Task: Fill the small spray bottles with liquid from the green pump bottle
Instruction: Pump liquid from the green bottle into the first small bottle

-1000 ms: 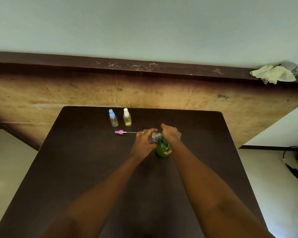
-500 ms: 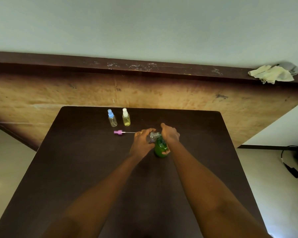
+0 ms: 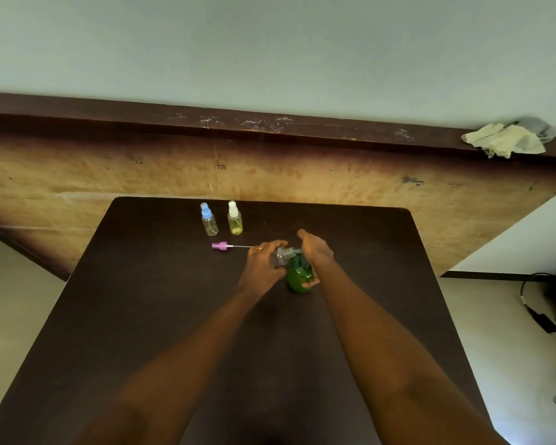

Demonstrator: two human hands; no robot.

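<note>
The green pump bottle [image 3: 298, 275] stands mid-table. My right hand [image 3: 314, 250] lies over its pump head, thumb curled round the bottle's front. My left hand [image 3: 262, 264] grips a small clear spray bottle [image 3: 281, 255] without its cap, held tilted right beside the pump spout. A purple spray cap with its thin dip tube [image 3: 220, 246] lies on the table to the left. Two capped small spray bottles stand farther back: one with a blue cap [image 3: 208, 220], one with a white cap and yellow liquid [image 3: 234, 219].
The dark brown table [image 3: 161, 309] backs onto a worn wooden panel [image 3: 302, 168]. A crumpled cloth [image 3: 504, 141] lies on the ledge at the upper right. A black cable and adapter [image 3: 543, 322] lie on the floor to the right.
Both hands and the two bottles stay together in almost the same spot; only the view shifts slightly.
</note>
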